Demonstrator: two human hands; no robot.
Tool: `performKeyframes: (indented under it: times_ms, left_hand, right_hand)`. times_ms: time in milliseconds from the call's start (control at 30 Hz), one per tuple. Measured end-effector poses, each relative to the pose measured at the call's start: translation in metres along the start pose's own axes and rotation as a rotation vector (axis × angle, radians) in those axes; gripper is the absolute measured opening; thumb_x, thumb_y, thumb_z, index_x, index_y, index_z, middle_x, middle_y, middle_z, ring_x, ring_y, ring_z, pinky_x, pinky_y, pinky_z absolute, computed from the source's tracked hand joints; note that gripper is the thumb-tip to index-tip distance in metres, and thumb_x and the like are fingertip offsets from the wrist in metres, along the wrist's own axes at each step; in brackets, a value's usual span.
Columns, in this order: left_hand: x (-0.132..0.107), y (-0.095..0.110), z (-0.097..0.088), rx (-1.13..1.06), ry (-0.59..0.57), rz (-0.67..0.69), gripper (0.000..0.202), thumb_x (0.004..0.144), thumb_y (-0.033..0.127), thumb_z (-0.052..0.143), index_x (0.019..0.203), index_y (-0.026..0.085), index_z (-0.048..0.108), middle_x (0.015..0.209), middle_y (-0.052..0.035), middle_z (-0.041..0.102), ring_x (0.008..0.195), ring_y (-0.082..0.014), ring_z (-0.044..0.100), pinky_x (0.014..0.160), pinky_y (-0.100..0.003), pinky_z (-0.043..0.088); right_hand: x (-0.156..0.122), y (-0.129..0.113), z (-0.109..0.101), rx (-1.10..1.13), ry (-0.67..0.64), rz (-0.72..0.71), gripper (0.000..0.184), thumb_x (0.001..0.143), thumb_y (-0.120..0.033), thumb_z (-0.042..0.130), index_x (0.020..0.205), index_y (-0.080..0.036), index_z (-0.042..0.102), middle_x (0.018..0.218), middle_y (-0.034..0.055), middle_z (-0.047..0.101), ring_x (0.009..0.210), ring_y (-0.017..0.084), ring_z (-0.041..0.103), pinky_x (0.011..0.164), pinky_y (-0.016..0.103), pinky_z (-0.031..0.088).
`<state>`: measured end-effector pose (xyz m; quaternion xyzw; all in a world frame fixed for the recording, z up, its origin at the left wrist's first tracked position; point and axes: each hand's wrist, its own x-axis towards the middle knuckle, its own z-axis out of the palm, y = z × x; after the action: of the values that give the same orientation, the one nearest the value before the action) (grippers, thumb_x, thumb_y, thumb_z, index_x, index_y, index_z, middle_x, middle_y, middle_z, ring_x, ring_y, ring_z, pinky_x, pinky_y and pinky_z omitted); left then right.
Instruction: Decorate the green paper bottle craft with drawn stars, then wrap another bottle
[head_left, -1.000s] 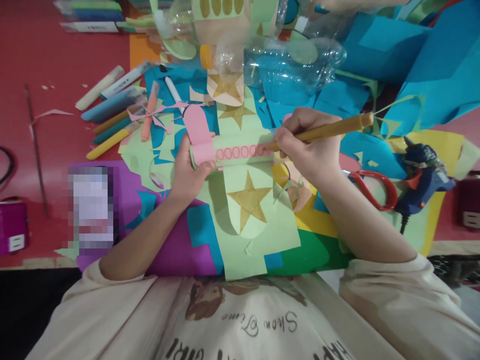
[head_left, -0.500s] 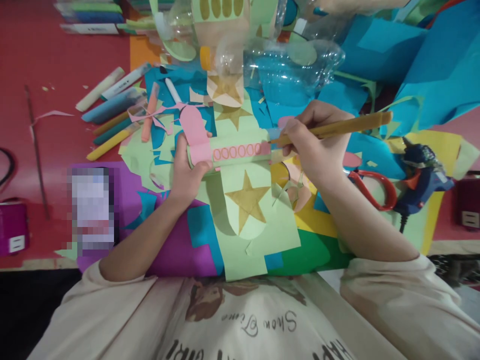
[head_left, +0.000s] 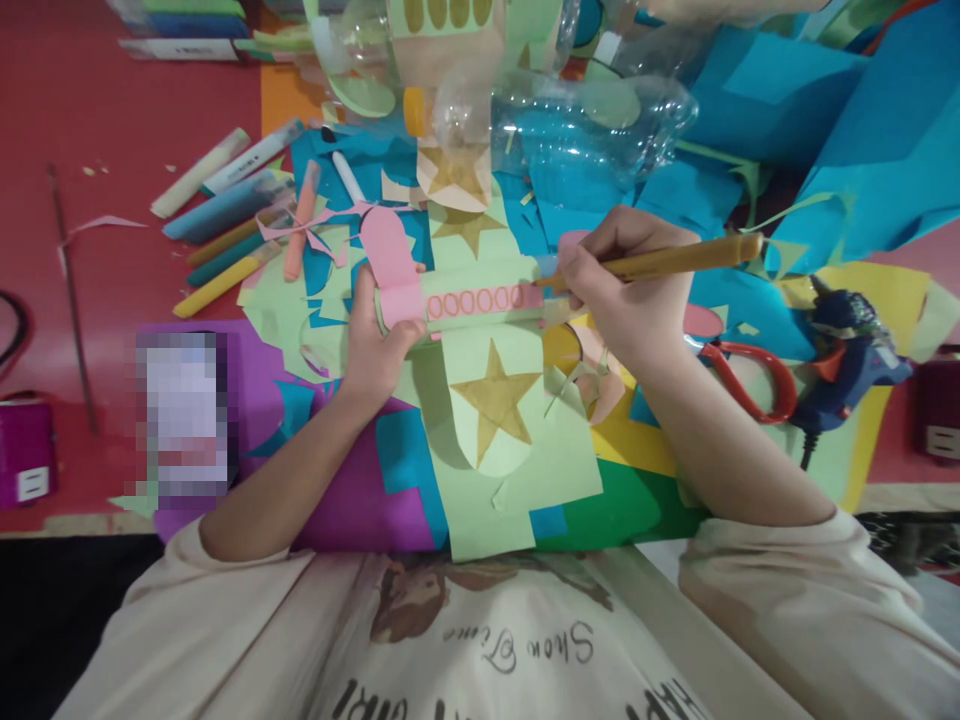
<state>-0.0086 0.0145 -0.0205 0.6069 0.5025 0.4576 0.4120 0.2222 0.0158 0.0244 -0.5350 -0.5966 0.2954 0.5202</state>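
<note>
My left hand (head_left: 381,345) is wrapped round the left end of a light green paper tube (head_left: 484,318), thumb in front. A pink paper strip with a row of orange ovals runs along the tube, and a pink rounded flap (head_left: 388,245) rises from its left end. Below it hangs a rounded green flap with a brown-gold star (head_left: 496,400); another star shows above. My right hand (head_left: 626,280) pinches an ochre marker (head_left: 682,258), its tip at the right end of the pink strip.
Clear plastic bottles (head_left: 570,125) lie behind the tube. Several markers (head_left: 225,205) are at the left, near a blurred phone (head_left: 186,415). Red-handled scissors (head_left: 757,385) and a blue glue gun (head_left: 847,370) lie at the right. Paper scraps and coloured sheets (head_left: 810,130) cover much of the table.
The marker's back end has swung slightly left and down as my right hand shifts a little. My left hand and the tube stay nearly still.
</note>
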Motion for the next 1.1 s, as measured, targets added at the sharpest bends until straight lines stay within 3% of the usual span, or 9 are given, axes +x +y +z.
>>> performKeyframes:
  times_ms: [367, 633, 900, 1100]
  left_hand:
    - [0.0008, 0.0028, -0.0002, 0.001, -0.008, -0.011, 0.042, 0.066, 0.021, 0.057, 0.107, 0.027, 0.056, 0.102, -0.0012, 0.066, 0.087, -0.0201, 0.065, 0.067, -0.031, 0.059]
    - [0.0005, 0.0034, 0.0005, 0.035, -0.006, 0.005, 0.039, 0.069, 0.023, 0.057, 0.108, 0.026, 0.055, 0.108, -0.0011, 0.067, 0.094, -0.0207, 0.067, 0.078, -0.034, 0.059]
    - [-0.0007, 0.0011, -0.0005, 0.016, -0.020, 0.003, 0.041, 0.068, 0.020, 0.055, 0.108, 0.028, 0.056, 0.110, 0.0008, 0.067, 0.097, -0.0190, 0.067, 0.080, -0.031, 0.059]
    - [-0.0004, 0.0020, -0.0017, 0.021, -0.007, -0.018, 0.041, 0.068, 0.019, 0.057, 0.109, 0.027, 0.057, 0.110, 0.0010, 0.068, 0.095, -0.0188, 0.068, 0.079, -0.031, 0.059]
  right_hand:
    - [-0.0023, -0.0052, -0.0009, -0.015, -0.046, -0.016, 0.034, 0.076, -0.031, 0.070, 0.052, -0.022, 0.048, 0.047, -0.0058, 0.045, 0.045, 0.008, 0.039, 0.043, 0.026, 0.032]
    - [-0.0024, -0.0030, -0.0043, -0.059, -0.143, 0.017, 0.032, 0.077, -0.023, 0.067, 0.053, -0.021, 0.047, 0.049, -0.0058, 0.044, 0.049, 0.008, 0.044, 0.048, 0.026, 0.040]
    - [0.0018, -0.0073, -0.0052, -0.062, -0.155, 0.021, 0.030, 0.071, -0.014, 0.061, 0.050, -0.022, 0.041, 0.048, -0.0053, 0.042, 0.046, 0.008, 0.037, 0.042, 0.025, 0.029]
    - [0.0018, -0.0054, -0.0046, -0.060, -0.089, 0.008, 0.028, 0.070, -0.013, 0.058, 0.049, -0.023, 0.041, 0.047, -0.0045, 0.044, 0.048, 0.010, 0.044, 0.046, 0.027, 0.036]
